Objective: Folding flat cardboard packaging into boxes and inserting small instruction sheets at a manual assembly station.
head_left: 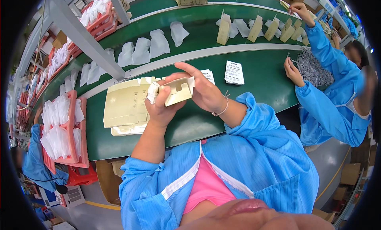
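While holding the small cream box (178, 96) above the green tabletop (262, 81), tight in the left hand (162, 110) and steadied at its right edge by the loosely cupped, open right hand (207, 94), could squash it by squeezing too hard. Could also crease the folded flap (184, 88) by pushing crookedly, or drop the box beside the flat cartons (122, 105) by letting go too soon. Can see into its open end, but cannot tell about anything deeper. To the left, can spot white packs (60, 111) inside pink trays (72, 125).
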`<state>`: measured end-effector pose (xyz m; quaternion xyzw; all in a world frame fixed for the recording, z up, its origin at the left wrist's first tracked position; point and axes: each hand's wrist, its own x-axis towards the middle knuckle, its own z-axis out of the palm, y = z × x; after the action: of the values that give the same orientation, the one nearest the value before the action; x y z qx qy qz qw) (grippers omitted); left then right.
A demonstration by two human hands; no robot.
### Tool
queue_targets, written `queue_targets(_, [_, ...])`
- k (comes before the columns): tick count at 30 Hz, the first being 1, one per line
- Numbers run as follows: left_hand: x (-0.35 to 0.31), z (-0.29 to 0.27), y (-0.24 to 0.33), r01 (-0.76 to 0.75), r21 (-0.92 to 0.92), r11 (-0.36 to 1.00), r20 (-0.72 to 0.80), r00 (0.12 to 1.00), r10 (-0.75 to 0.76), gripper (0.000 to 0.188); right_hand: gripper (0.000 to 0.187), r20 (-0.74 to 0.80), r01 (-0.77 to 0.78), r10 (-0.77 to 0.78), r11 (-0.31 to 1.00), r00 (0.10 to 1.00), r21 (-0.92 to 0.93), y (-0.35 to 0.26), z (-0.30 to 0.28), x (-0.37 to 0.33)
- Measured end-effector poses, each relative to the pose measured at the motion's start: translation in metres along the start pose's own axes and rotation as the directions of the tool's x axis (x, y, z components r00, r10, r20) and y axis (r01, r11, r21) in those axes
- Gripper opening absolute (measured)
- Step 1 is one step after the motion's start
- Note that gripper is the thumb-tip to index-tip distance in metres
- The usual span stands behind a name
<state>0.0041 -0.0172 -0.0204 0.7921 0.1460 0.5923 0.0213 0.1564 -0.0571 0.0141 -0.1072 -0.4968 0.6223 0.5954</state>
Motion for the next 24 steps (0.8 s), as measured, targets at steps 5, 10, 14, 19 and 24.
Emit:
queue_targets(5, [-0.009,0.003,0.001,0.068,-0.003,0.998,0.0,0.998,-0.068,0.093,0.033,0.031,-0.005,0.019,0.915,0.999,-0.402,-0.009,-0.004,-0.001])
queue_targets(10, [-0.004,0.008,0.011,0.12,0.052,0.991,-0.05,0.992,-0.118,0.092,0.028,0.144,0.09,0.011,0.732,0.99,-0.676,-0.026,-0.012,0.003])
queue_targets(14, [-0.011,0.003,0.004,0.182,0.148,0.972,-0.005,0.983,-0.183,0.093,0.03,-0.055,-0.136,0.13,0.774,0.99,-0.618,-0.029,-0.002,0.006])
queue_targets(19, [-0.013,0.007,0.0,0.16,0.097,0.982,0.053,0.985,-0.166,0.095,0.037,-0.019,-0.072,0.088,0.645,0.996,-0.761,-0.024,-0.007,0.004])
queue_targets(24, [0.015,0.003,0.011,0.271,0.236,0.933,0.073,0.953,-0.295,0.098,0.048,0.197,0.231,-0.131,0.356,0.972,-0.905,-0.033,-0.013,0.0])
